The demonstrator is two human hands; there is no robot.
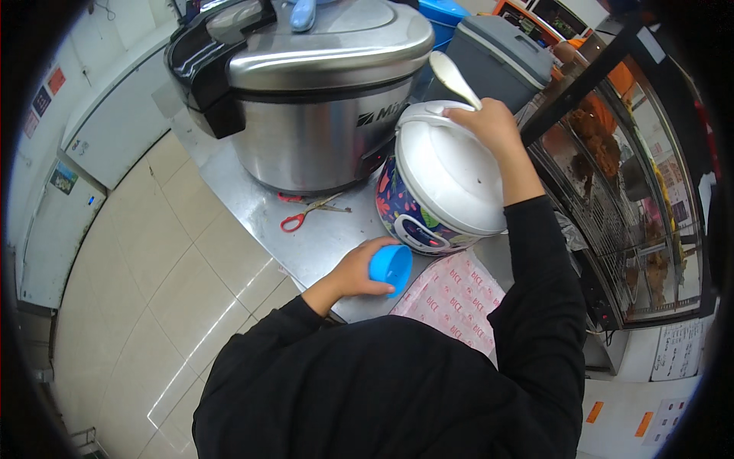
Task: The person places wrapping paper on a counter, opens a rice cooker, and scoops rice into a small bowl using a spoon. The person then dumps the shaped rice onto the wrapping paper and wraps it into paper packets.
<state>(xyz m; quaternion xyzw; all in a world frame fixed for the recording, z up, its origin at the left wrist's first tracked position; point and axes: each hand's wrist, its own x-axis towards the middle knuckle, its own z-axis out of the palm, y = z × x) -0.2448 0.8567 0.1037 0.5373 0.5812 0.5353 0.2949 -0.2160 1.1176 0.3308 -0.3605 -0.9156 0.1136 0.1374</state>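
My left hand (358, 269) is curled around a small blue cup (390, 270), its open top turned to the right. Before me stands a white-lidded rice cooker (451, 172) with a dark, colourful floral body and a small control panel in front. My right hand (489, 122) is closed at the far edge of its lid, thumb along the white rim. From that hand a white rice paddle (455, 80) sticks out, scoop end pointing up and left. The handle end of the paddle is hidden by the fingers.
A large steel rice cooker (306, 138) with a black handle fills the back left. Red-handled scissors (306, 214) lie on the steel table (267, 233). Pink printed paper (455, 298) is by my front. A glass food display (612, 176) stands right; a grey bin (497, 65) is behind.
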